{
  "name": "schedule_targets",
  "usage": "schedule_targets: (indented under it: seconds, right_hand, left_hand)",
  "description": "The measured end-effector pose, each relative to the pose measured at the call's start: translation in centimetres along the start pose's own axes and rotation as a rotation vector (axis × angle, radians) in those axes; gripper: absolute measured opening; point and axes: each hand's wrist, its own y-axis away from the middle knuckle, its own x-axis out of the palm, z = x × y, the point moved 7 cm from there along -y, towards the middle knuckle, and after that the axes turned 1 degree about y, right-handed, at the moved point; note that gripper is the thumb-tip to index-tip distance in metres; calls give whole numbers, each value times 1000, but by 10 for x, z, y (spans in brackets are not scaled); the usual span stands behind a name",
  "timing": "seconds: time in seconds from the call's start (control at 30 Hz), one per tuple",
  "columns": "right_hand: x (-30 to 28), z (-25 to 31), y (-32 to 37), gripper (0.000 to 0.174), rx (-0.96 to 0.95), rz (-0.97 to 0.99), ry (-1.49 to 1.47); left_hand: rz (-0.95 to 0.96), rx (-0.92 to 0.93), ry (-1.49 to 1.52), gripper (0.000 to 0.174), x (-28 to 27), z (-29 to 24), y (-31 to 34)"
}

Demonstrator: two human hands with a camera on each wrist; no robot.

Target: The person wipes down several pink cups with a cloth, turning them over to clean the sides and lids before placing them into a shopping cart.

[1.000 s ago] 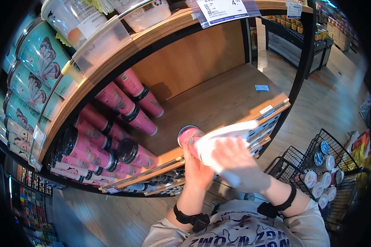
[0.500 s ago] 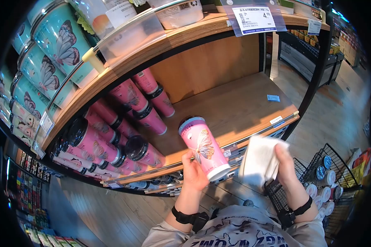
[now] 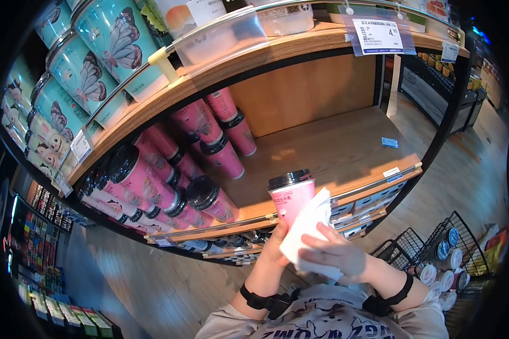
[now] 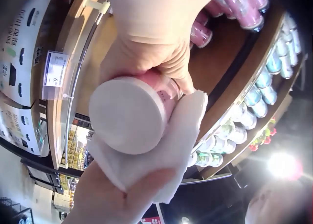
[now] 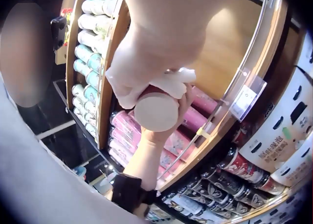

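My left hand (image 3: 276,246) grips a pink cup (image 3: 291,196) with a black lid, held almost upright in front of the shelf. The white cloth (image 3: 305,234) lies against the cup's side and covers much of its lower part in the head view. My right hand (image 3: 335,254) holds that cloth against the cup, its fingers spread over the folds. From the left wrist, the cup's round white bottom (image 4: 128,115) faces the camera, with the cloth wrapped along one side and the right thumb (image 4: 151,185) on it.
Pink lidded cups (image 3: 152,186) are stacked on the shelf's left part. A small blue packet (image 3: 389,142) lies on the shelf board (image 3: 345,135). Teal butterfly cups (image 3: 119,42) fill the upper shelf. A black wire basket (image 3: 458,243) with several containers stands at right.
The right hand has brought the cloth leftward back onto the cup. The cup has turned more upright, lid up. The shelf has shifted rightward in the head view.
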Motion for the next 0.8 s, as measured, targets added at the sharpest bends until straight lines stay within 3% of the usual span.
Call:
schedule_targets:
  seconds: [0.07,0.13,0.2,0.27,0.33,0.4,0.47,0.5,0.53,0.57,0.63,0.7,0.77,0.8]
  right_hand:
    - [4,6,7,65,-150,132,67]
    - [2,0,20,60,-232,85,72]
    - [11,-61,46,57,487,-247,-799]
    - [12,-105,66,60,773,-771,-1350]
    - [-16,-110,71,58,798,-1048,-1091]
    - [-46,-73,46,61,683,-846,-757]
    - [-77,-17,-1,55,221,-793,-342]
    - [-61,-11,-16,57,281,-581,-31]
    - [-53,11,-26,59,154,-342,390]
    - [-47,18,-33,54,100,-335,418]
    - [-35,15,-34,49,46,-333,450]
    - [-22,-2,-27,56,3,-297,316]
    - [-23,-14,-17,56,1,-402,150]
    - [-26,-21,-10,56,1,-502,-16]
  left_hand:
    - [40,35,58,86,5,-3,2]
    - [-15,129,-40,87,-3,-14,4]
    - [16,154,-40,87,0,-24,9]
    - [27,163,-97,86,0,-28,11]
    - [54,173,-206,84,2,-28,10]
    - [13,168,-196,78,4,-20,8]
    - [-26,153,-190,72,5,-6,7]
    - [-95,198,-253,68,3,-1,7]
    - [-163,244,-317,63,3,1,9]
    - [-305,187,-373,58,3,7,13]
    - [-226,163,-223,59,4,11,16]
    - [-184,157,-210,61,-3,6,17]
    - [135,99,53,71,16,7,21]
    - [131,99,55,71,17,4,22]
